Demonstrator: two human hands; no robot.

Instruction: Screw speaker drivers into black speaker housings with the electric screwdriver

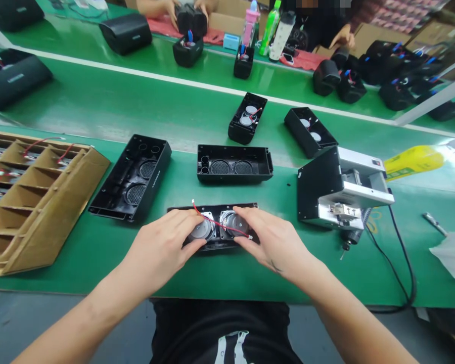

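In front of me a black speaker housing (216,247) lies on the green table with two round silver speaker drivers in it. My left hand (169,236) has its thumb and fingers around the left speaker driver (201,230). Around the right speaker driver (233,222) curve the thumb and fingers of my right hand (271,237). A red and black wire (216,221) with white end plugs lies across both drivers. Just behind sits another black housing (235,177) with two mesh openings, and a third housing (131,177) rests to the left.
A cardboard divider box (76,202) with wired drivers stands at left. To the right are a black and white machine (341,187), an electric screwdriver (351,238) and a yellow bottle (417,161). Farther back, housings with drivers (248,117) sit on the line; co-workers' hands (343,38) work opposite.
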